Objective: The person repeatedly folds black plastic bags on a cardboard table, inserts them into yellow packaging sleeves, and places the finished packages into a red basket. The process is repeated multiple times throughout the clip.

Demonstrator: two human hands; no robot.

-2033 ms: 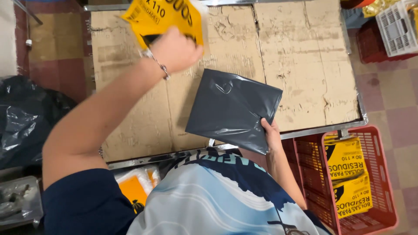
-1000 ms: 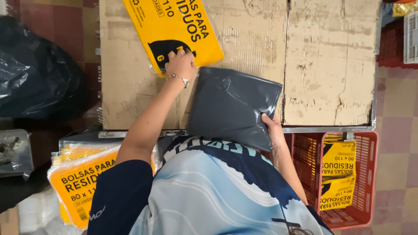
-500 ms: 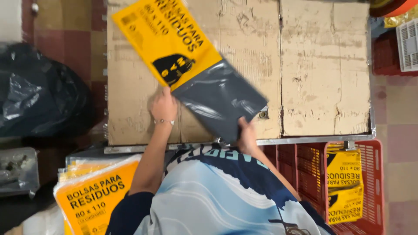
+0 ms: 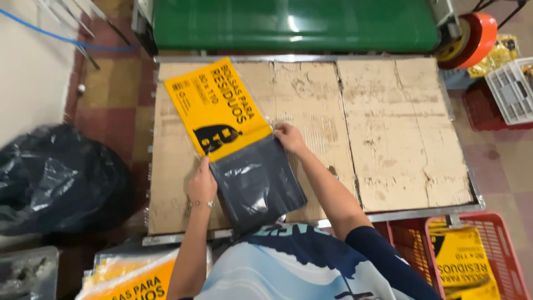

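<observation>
A yellow printed plastic sleeve (image 4: 216, 105) lies slanted on the cardboard-covered table (image 4: 400, 139). A folded pack of dark grey bags (image 4: 256, 186) sits with its upper end at the sleeve's mouth. My left hand (image 4: 202, 186) presses on the left edge where sleeve and grey pack meet. My right hand (image 4: 290, 137) grips the sleeve's right corner at the top of the grey pack. Both hands touch the pack and sleeve together.
A green machine (image 4: 294, 25) runs along the table's far edge, an orange reel (image 4: 469, 36) at its right end. A red crate (image 4: 472, 255) with yellow packs stands lower right, more yellow packs (image 4: 130, 278) lower left. A black bag (image 4: 53, 178) lies on the floor left.
The yellow sleeve has been laid flat on the table and the grey pack now sits at its mouth. My right hand moved up from the pack's bottom to the sleeve's corner.
</observation>
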